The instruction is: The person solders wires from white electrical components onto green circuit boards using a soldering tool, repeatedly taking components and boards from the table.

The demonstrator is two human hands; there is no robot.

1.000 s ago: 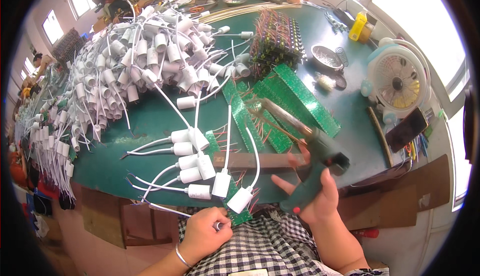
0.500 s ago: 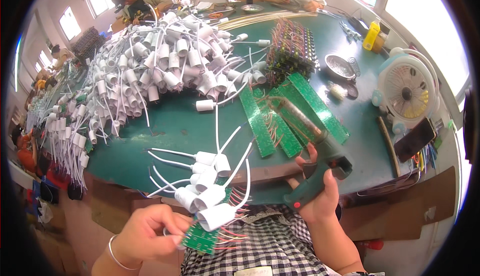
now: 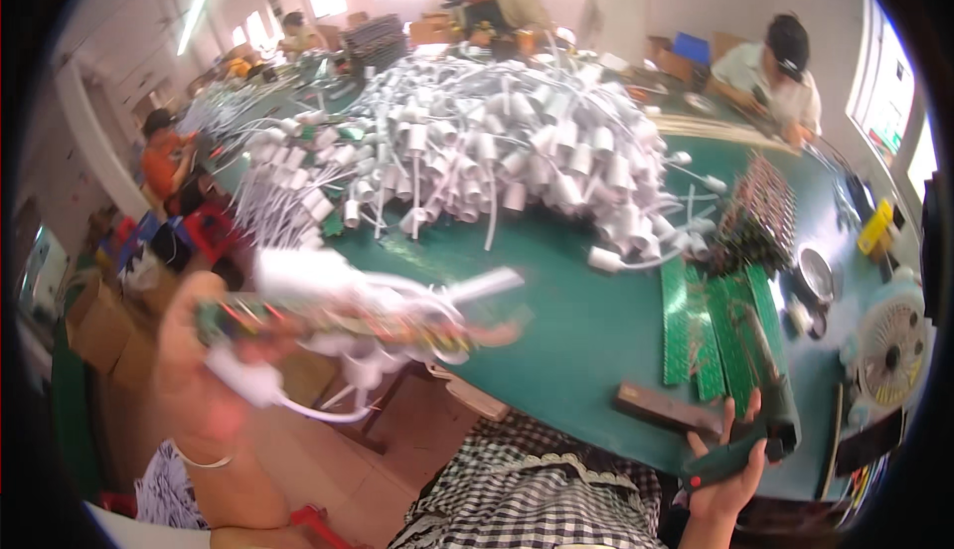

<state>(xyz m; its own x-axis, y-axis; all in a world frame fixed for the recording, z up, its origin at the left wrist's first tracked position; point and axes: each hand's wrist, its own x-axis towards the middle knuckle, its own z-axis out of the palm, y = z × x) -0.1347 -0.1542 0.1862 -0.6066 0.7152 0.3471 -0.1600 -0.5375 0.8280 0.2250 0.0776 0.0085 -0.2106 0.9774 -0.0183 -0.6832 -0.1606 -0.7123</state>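
Note:
My left hand, raised beyond the table's left edge and smeared by motion, grips a green circuit board strip by one end. White lamp sockets with white cables hang along that strip, with thin coloured wires beside them. At the table's front right, my right hand holds a dark green soldering gun by its handle. The gun's long metal barrel points away from me over flat green circuit boards. A dark bar lies just left of the gun.
A large heap of white lamp sockets covers the table's far side. Right of it stand stacked wired boards, a metal dish, a yellow bottle and a fan. Co-workers sit across the table.
The view has swung left. My left hand has lifted the board with its sockets up and leftward, turning it over. My right hand keeps its hold on the soldering gun.

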